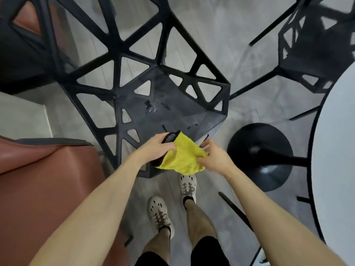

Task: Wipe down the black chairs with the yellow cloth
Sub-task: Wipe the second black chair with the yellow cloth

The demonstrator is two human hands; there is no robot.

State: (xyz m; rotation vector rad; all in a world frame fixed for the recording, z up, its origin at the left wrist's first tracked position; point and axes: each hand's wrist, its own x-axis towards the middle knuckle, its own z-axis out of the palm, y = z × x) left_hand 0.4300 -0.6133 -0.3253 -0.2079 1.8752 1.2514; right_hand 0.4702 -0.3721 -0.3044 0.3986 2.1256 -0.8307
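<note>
grey floor [211, 35], crumpled yellow cloth [182, 158]

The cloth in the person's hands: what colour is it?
The cloth is plain bright yellow, with no pattern; the head view shows it.

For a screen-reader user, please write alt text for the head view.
A person's left hand and right hand hold a yellow cloth over the front of a black chair with wet spots on its seat. A second black chair, white table and brown seat stand nearby.

Grey floor [221, 35] under me. White round table [338, 150] at my right, brown leather seat [48, 179] at my left.
</note>
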